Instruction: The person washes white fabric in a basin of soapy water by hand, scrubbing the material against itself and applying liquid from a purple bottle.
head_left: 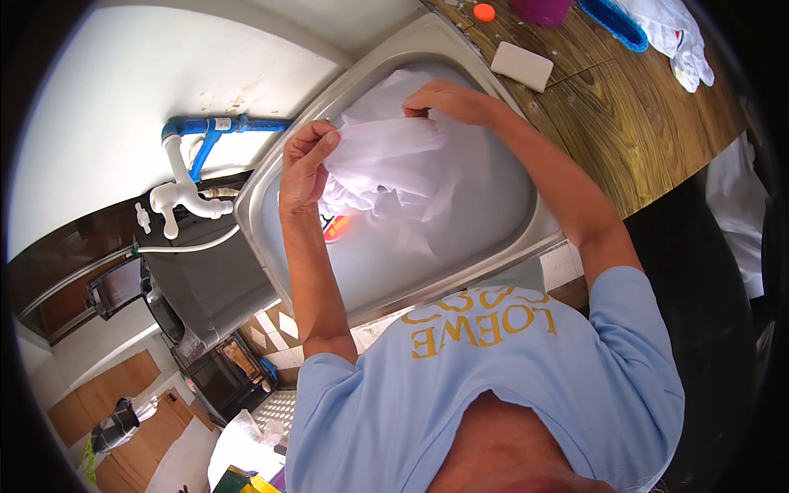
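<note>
A wet white garment (386,152) is stretched between my two hands above a metal sink (542,215) filled with cloudy water. My left hand (306,162) pinches its left end, near the sink's left side. At the other end, my right hand (444,100) grips the cloth with fingers curled under and partly hidden. The garment's lower folds hang into the water, where a red and orange print (336,228) shows beside my left wrist. More white cloth (386,92) lies in the water behind.
On the wooden counter (625,131) at right are a bar of soap (523,66), an orange cap (484,12), a blue brush (615,25) and a white cloth (670,37). A white faucet (185,193) on a blue pipe (263,124) stands left of the sink.
</note>
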The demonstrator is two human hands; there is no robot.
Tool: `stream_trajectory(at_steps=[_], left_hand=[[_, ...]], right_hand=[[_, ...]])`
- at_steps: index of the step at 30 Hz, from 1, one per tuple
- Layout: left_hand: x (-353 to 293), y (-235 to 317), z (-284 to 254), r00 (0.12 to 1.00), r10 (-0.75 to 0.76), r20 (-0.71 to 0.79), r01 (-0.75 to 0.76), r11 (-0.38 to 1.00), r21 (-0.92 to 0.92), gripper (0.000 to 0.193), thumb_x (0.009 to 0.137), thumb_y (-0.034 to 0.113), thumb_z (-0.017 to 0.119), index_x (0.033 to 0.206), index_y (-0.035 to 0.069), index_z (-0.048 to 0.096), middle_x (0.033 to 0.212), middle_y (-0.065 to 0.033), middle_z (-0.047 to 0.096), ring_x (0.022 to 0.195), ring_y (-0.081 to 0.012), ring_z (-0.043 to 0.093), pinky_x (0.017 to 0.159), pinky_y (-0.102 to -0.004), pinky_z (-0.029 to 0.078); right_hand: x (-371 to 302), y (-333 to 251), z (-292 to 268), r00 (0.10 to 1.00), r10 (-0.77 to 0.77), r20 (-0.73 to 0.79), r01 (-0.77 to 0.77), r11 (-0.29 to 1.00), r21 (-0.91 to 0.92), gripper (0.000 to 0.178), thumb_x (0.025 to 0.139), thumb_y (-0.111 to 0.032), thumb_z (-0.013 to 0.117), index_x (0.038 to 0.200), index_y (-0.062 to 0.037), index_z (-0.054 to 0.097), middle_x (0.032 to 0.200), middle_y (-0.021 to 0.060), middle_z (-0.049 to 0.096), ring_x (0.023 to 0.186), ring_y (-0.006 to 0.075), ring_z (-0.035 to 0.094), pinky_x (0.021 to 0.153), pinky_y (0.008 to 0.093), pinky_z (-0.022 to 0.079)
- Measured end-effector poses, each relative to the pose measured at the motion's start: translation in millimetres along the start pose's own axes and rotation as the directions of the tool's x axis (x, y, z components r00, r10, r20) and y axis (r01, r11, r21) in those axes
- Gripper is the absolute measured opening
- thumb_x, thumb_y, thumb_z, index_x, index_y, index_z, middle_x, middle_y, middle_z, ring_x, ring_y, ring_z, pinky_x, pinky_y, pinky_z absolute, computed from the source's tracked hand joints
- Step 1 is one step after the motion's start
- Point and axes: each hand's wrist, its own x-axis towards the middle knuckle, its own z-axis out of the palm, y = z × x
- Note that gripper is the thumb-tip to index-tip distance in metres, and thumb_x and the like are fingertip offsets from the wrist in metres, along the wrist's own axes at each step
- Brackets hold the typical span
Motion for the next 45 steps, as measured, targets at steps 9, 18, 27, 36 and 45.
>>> stream_trajectory(at_steps=[9, 18, 27, 36, 45], left_hand=[[-33.5, 7.4, -13.6, 0.994, 0.001, -0.114, -0.006, 0.999, -0.046, 0.007, 0.083, 0.008, 0.063, 0.086, 0.003, 0.058, 0.076, 0.0026, 0.050, 0.069, -0.0058, 0.047, 0.067, -0.0197, 0.038], [-84.1, 15.8, -7.1, 0.989, 0.068, 0.131, -0.086, 0.987, 0.138, 0.015, 0.072, 0.009, 0.072, 0.072, 0.001, 0.059, 0.072, -0.0029, 0.050, 0.070, -0.0145, 0.043, 0.069, -0.0277, 0.033], [-127.4, -31.9, -37.5, 0.995, -0.084, -0.045, 0.086, 0.995, 0.054, 0.009, 0.077, 0.002, 0.069, 0.080, 0.003, 0.061, 0.078, -0.0008, 0.054, 0.070, -0.0098, 0.046, 0.065, -0.0220, 0.036], [-108.7, -44.7, -42.7, 0.980, -0.080, -0.183, 0.070, 0.996, -0.061, 0.004, 0.083, 0.000, 0.062, 0.085, 0.002, 0.060, 0.081, 0.0027, 0.054, 0.074, -0.0048, 0.047, 0.069, -0.0183, 0.037], [-55.1, -32.2, -24.2, 0.994, -0.052, -0.094, 0.049, 0.998, -0.031, 0.002, 0.085, 0.004, 0.061, 0.086, 0.002, 0.060, 0.078, 0.0010, 0.059, 0.072, -0.0050, 0.053, 0.066, -0.0189, 0.042]], right_hand=[[-8.5, -27.0, 21.4, 0.989, -0.062, 0.132, 0.023, 0.960, 0.278, 0.034, 0.067, -0.006, 0.052, 0.100, -0.0021, 0.058, 0.083, 0.0006, 0.057, 0.079, 0.0104, 0.049, 0.074, 0.0279, 0.041], [-3.2, -16.2, 36.6, 0.940, 0.197, 0.279, -0.112, 0.950, -0.291, 0.044, 0.064, -0.003, 0.053, 0.107, -0.0078, 0.057, 0.098, 0.0051, 0.061, 0.089, 0.0185, 0.054, 0.078, 0.0327, 0.042], [-0.3, -1.4, 12.5, 0.972, 0.079, 0.220, -0.077, 0.997, -0.015, 0.038, 0.065, -0.001, 0.045, 0.101, -0.0043, 0.058, 0.092, 0.0029, 0.060, 0.087, 0.0114, 0.053, 0.075, 0.0258, 0.040], [-3.5, -21.9, 15.1, 0.980, 0.110, 0.166, -0.102, 0.993, -0.059, 0.020, 0.075, -0.013, 0.058, 0.091, -0.0028, 0.062, 0.069, -0.0029, 0.048, 0.067, 0.0078, 0.044, 0.062, 0.0237, 0.037], [-13.2, -18.4, 28.2, 0.995, -0.043, 0.088, 0.033, 0.993, 0.110, 0.017, 0.079, -0.019, 0.063, 0.073, -0.0036, 0.061, 0.071, -0.0010, 0.052, 0.066, 0.0089, 0.045, 0.060, 0.0249, 0.036]])
